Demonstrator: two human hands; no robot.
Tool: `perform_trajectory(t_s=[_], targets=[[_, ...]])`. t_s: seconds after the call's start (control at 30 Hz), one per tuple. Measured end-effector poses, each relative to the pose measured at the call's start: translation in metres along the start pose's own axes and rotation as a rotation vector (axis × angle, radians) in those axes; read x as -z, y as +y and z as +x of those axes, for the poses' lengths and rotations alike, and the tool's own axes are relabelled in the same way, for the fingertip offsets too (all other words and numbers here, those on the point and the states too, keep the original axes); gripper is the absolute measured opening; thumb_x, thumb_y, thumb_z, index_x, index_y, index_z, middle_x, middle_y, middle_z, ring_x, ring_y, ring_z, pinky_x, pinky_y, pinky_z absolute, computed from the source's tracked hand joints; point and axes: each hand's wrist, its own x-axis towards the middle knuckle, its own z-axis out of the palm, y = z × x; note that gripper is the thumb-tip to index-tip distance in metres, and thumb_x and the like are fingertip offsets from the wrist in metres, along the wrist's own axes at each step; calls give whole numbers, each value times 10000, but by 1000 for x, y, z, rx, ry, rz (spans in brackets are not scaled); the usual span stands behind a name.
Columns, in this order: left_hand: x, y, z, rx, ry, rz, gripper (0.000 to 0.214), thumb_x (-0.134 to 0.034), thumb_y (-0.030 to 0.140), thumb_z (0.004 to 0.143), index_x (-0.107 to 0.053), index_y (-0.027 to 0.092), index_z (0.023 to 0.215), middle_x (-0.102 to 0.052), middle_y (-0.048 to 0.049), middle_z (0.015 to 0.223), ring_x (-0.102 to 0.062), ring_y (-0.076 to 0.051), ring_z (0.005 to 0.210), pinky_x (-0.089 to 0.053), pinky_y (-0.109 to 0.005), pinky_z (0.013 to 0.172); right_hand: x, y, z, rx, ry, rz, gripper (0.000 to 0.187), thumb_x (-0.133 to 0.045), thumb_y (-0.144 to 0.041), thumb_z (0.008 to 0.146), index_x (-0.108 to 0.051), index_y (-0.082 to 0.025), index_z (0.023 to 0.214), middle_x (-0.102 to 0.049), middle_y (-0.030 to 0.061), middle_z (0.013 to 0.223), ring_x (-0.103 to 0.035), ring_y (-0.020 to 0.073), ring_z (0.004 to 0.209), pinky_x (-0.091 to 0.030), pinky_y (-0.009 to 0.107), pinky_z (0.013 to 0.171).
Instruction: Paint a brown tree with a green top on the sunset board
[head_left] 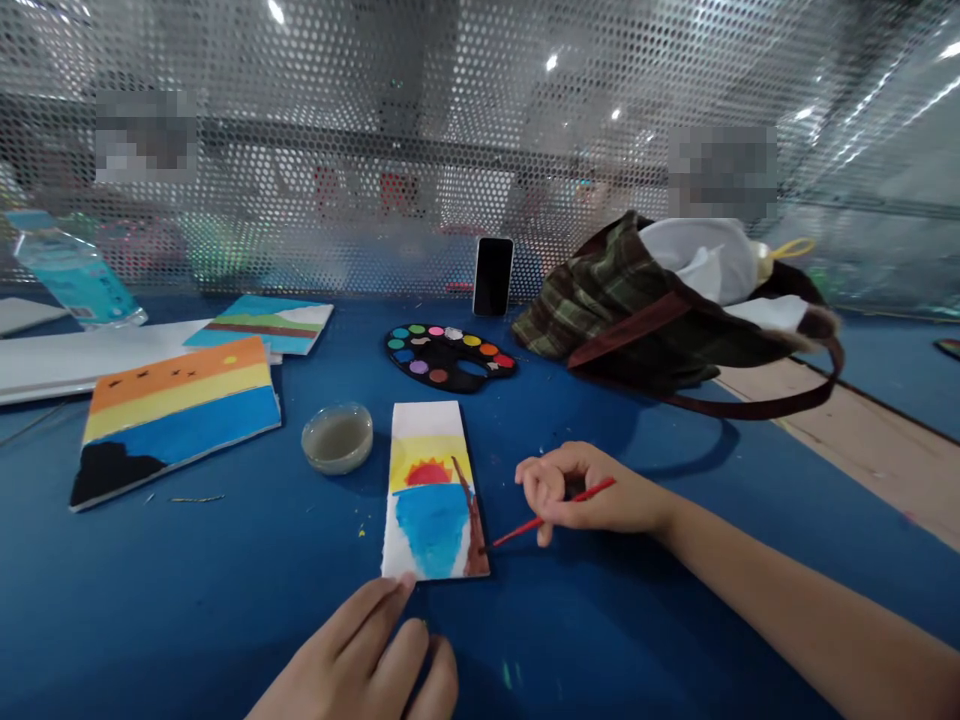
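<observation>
A small upright canvas lies on the blue table, painted with a red sun, yellow sky, blue water and a brown strip on its right edge. My right hand is closed on a red paintbrush whose tip touches the brown strip near the canvas's lower right corner. My left hand rests flat at the canvas's near edge, fingers stretched out, one fingertip on its bottom edge.
A round dish of cloudy water stands left of the canvas, a black paint palette behind it. Two finished paintings lie at left by a water bottle. A phone and plaid bag stand before a perforated screen.
</observation>
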Motion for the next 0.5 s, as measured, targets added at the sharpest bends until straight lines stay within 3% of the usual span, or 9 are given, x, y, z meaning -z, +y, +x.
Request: perform_trajectory(t_s=[0.13,0.27,0.4,0.5], targets=[[1,1,-3,5,-54,-19,389,-185,126,901,-540,190,757,-591,33,600,-624,-142,636,-501,-261,675,1,0,0,20,58,4,250,-561,-138,730,-408,-178,536,-645,3,584,-502,92,578,-370,363,787],[1,1,-3,-5,-70,-22,385,-193,135,899,-545,189,755,-592,29,593,-625,-152,635,-511,-269,659,2,2,0,-5,-17,16,243,-562,-140,727,-416,-173,537,-633,5,575,-493,96,573,-388,326,699],[0,0,-1,-3,-43,-16,385,-197,129,896,-543,184,736,-593,29,576,-623,-148,604,-515,-264,640,1,1,-1,-27,63,44,236,-548,-116,732,-402,-172,555,-625,8,585,-502,98,585,-381,287,626],[0,-1,1,-12,-16,-14,388,-194,125,896,-539,178,727,-585,30,557,-617,-143,576,-514,-260,626,1,0,-1,-19,-22,54,234,-565,-116,721,-416,-161,547,-612,-2,570,-517,92,569,-387,311,673]])
